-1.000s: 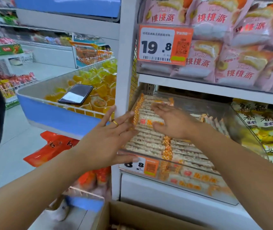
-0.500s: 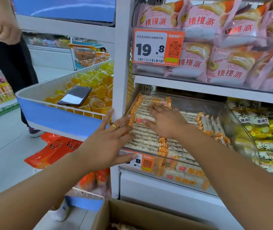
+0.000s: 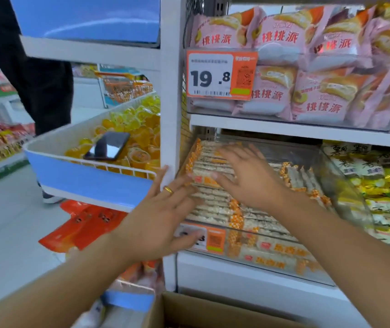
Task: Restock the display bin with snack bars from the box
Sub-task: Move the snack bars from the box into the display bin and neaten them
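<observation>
Blurring right hand (image 3: 248, 178) hiding snack bars (image 3: 215, 207)

A black phone (image 3: 108, 146) is lying screen-up on yellow jelly cups (image 3: 139, 121) in a white-and-blue basket (image 3: 87, 178) at nine o'clock. Pink pastry packs (image 3: 307, 67) are filling the upper shelf at one o'clock, behind an orange price tag (image 3: 221, 75) reading 19.8. Yellow-green snack bags (image 3: 378, 190) are sitting at three o'clock, and a person in dark trousers (image 3: 40, 74) is standing at ten o'clock.

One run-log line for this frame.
phase: arranging | left hand: flat at bin edge | right hand: flat on snack bars | box: below
</observation>
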